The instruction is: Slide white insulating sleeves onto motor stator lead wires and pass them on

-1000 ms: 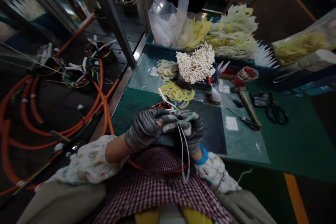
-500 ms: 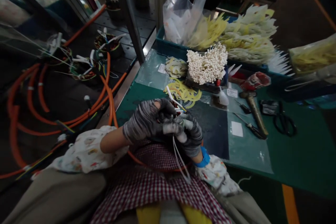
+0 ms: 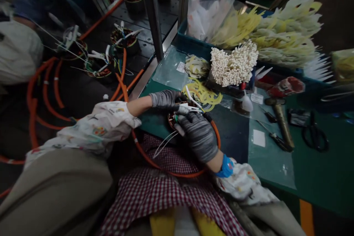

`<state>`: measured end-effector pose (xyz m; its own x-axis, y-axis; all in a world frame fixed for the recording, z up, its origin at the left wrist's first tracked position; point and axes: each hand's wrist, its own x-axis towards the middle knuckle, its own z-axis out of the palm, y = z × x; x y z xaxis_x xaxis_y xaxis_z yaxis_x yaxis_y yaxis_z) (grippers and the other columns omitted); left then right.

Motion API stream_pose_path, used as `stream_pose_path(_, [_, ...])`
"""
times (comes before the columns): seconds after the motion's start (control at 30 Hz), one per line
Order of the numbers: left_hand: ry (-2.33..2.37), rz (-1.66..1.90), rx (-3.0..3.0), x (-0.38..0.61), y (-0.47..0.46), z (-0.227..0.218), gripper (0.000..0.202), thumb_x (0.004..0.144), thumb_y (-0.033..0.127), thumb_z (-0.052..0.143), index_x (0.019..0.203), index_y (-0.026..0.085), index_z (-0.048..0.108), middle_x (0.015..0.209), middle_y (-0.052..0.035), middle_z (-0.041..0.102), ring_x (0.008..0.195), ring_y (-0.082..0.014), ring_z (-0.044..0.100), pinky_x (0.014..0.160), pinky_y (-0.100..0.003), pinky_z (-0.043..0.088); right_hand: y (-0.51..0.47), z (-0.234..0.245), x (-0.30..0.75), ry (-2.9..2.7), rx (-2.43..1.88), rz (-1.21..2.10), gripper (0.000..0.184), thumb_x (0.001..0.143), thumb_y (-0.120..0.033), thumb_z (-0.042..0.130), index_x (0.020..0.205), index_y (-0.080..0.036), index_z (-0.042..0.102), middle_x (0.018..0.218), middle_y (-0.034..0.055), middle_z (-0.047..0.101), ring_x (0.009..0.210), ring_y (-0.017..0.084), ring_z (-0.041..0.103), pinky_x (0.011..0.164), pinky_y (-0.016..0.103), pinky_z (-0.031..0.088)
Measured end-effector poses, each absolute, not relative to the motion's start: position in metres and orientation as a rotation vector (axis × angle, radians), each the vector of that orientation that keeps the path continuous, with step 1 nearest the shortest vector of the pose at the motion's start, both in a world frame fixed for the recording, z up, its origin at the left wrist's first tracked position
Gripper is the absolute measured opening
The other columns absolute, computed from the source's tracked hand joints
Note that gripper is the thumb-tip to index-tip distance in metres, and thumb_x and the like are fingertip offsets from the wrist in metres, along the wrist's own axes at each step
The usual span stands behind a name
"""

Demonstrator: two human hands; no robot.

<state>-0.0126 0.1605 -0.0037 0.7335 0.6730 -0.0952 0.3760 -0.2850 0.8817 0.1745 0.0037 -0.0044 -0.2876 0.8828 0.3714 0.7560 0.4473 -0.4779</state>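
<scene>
Coil of dark reddish wire [image 3: 172,121], round, sits near the green bench [image 3: 318,171] edge, grey-gloved right hand [image 3: 197,135] clamped on it; grey-gloved left hand [image 3: 168,99] grip I cannot tell. Snagging the thin white cord loop [image 3: 155,155] could disturb it.

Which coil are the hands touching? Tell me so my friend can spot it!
Find the green table, then its left end, where the left hand and right hand come close. The coil is between them. Unlike the other coils further left, gloved hands touch it.
</scene>
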Motion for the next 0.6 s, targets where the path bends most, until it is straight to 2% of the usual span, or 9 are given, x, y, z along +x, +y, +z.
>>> stream_pose_path(0.13, [0.844,0.370,1.571,-0.015,0.139,-0.005,0.067,0.073,0.063,0.096,0.116,0.013,0.084,0.114,-0.0147,0.088,0.103,-0.0318,0.083,0.092,-0.044,0.070,-0.017,-0.025,0.160,-2.123,-1.487,0.182,0.019,0.106,-0.036,0.083,0.122,-0.027,0.087,0.119,0.0143,0.086,0.102,0.033,0.074,0.094,0.049,0.061])
stream_pose_path(0.27, [0.926,0.557,1.565,-0.027,0.098,0.002,0.069,0.068,0.061,0.103,0.116,0.015,0.083,0.117,-0.0142,0.087,0.106,-0.0316,0.082,0.099,-0.047,0.070,-0.045,-0.031,0.157,-2.073,-1.405,0.005,0.018,0.108,-0.034,0.079,0.121,-0.026,0.088,0.112,0.0108,0.088,0.098,0.029,0.073,0.089,0.043,0.060])
stream_pose_path(0.4, [0.993,0.674,1.692,-0.034,0.070,0.018,0.058,0.074,0.062,0.102,0.110,0.021,0.084,0.115,-0.0106,0.086,0.106,-0.0321,0.081,0.102,-0.050,0.070,-0.058,-0.024,0.160,-2.132,-1.367,-0.053,0.018,0.108,-0.022,0.078,0.119,-0.030,0.090,0.114,0.0061,0.089,0.103,0.026,0.075,0.092,0.040,0.061])
stream_pose_path(0.47, [1.021,0.689,1.764,-0.036,0.064,0.022,0.052,0.078,0.062,0.101,0.108,0.023,0.083,0.117,-0.0103,0.085,0.108,-0.0328,0.081,0.102,-0.051,0.071,-0.059,-0.020,0.162,-2.152,-1.365,-0.064,0.019,0.108,-0.022,0.080,0.121,-0.031,0.090,0.116,0.0055,0.090,0.106,0.025,0.076,0.093,0.039,0.060])
stream_pose_path(0.6, [1.050,0.709,1.886,-0.040,0.060,0.018,0.058,0.080,0.069,0.099,0.111,0.023,0.082,0.125,-0.0103,0.082,0.115,-0.0346,0.079,0.104,-0.054,0.071,-0.059,-0.017,0.162,-2.125,-1.348,-0.114,0.017,0.107,-0.023,0.081,0.119,-0.032,0.091,0.110,0.0047,0.089,0.103,0.024,0.074,0.089,0.038,0.059])
